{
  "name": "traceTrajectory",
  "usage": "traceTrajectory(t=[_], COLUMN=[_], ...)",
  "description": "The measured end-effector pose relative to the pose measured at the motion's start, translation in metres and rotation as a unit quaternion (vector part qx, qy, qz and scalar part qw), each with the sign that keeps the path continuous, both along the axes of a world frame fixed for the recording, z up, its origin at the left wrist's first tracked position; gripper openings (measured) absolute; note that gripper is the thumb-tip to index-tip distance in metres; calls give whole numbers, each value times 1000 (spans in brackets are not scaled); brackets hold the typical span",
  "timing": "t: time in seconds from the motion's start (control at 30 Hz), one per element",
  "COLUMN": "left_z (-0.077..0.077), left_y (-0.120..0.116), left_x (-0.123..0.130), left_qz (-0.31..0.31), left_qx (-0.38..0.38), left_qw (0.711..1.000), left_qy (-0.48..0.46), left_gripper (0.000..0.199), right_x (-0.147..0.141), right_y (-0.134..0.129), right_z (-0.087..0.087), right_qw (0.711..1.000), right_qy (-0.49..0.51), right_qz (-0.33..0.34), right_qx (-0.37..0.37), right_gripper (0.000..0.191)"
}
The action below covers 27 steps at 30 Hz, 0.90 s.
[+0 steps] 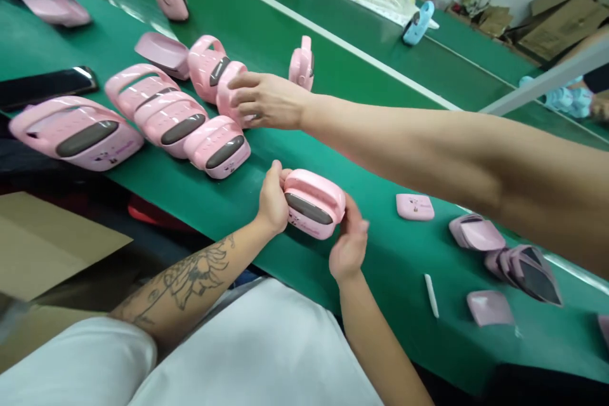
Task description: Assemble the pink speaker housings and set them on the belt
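Between my hands is a pink plastic handled device (314, 204) with a dark grey oval window facing me. My left hand (273, 200) grips its left end, and my right hand (349, 242) holds its right side from below. Just beyond them, several matching pink devices (217, 147) lie in a row on the green conveyor belt (380, 254). A co-worker's hand (266, 100) reaches in from the right and rests on a pink device (232, 94) in that row.
Loose pink panels (477, 233) and a white stick (431, 295) lie on the belt to my right. A black phone (45, 87) lies at the far left. Cardboard sheets (42, 244) sit below the belt's near edge. A second green belt runs beyond, with cardboard boxes (559, 22) behind it.
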<state>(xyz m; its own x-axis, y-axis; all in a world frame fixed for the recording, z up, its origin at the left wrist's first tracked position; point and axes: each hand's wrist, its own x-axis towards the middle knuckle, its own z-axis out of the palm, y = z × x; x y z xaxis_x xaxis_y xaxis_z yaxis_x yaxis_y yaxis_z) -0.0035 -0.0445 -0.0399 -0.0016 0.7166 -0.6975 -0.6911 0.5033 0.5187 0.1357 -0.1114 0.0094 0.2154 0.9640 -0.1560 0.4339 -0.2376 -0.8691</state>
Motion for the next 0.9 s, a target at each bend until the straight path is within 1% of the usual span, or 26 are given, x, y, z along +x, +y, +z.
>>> traceTrajectory(t=[0.03, 0.07, 0.1, 0.17, 0.2, 0.27, 0.33, 0.4, 0.47, 0.5, 0.53, 0.57, 0.63, 0.67, 0.7, 0.73, 0.77, 0.83, 0.9], left_z=[1, 1, 0, -2, -2, -1, 5, 13, 17, 17, 14, 11, 3, 0, -2, -1, 2, 12, 25], left_y=[-4, -9, -12, -18, -20, -23, -27, -34, -45, -51, -56, -61, -66, -66, -66, -65, -63, -58, -47], left_x=[-8, -15, -20, -27, -29, -33, -37, -44, -51, -54, -55, -56, -56, -56, -58, -60, -65, -83, -114], left_qz=[-6, -15, -28, -61, -80, -115, -137, -151, -184, -216, -242, -257, -281, -288, -293, -296, -296, -285, -247], left_qx=[-19, -31, -38, -55, -59, -50, -21, 27, 98, 149, 183, 203, 206, 201, 199, 202, 212, 252, 311], left_qw=[1000, 999, 998, 995, 992, 985, 981, 977, 965, 952, 940, 931, 924, 928, 932, 934, 929, 907, 885], left_qy=[-15, -24, -34, -64, -82, -116, -138, -148, -156, -158, -159, -160, -155, -127, -74, -6, 67, 179, 244], left_gripper=[70, 68, 65, 59, 57, 57, 65, 74, 85, 91, 94, 97, 104, 106, 102, 94, 82, 54, 36], right_x=[2, 4, 6, 5, 3, -3, -7, -6, 0, 3, 7, 10, 15, 17, 19, 22, 25, 37, 53], right_y=[-9, -16, -21, -26, -27, -25, -23, -25, -30, -34, -36, -38, -36, -31, -22, -10, 5, 46, 94], right_z=[3, 7, 11, 19, 23, 31, 36, 41, 43, 44, 45, 45, 47, 47, 47, 46, 45, 37, 25], right_qw=[999, 996, 990, 981, 979, 978, 974, 965, 951, 946, 946, 949, 961, 963, 965, 967, 969, 966, 951], right_qy=[11, 12, 1, -5, 2, 41, 101, 158, 194, 197, 189, 172, 88, 59, 29, 1, -35, -132, -224], right_qz=[40, 83, 124, 136, 119, 63, 16, -24, -60, -72, -71, -64, -41, -36, -36, -43, -54, -102, -144], right_qx=[-13, -36, -72, -137, -164, -194, -201, -209, -232, -247, -254, -255, -259, -261, -258, -250, -239, -196, -158], right_gripper=[83, 84, 93, 111, 116, 119, 119, 116, 113, 111, 108, 108, 104, 101, 98, 97, 99, 95, 89])
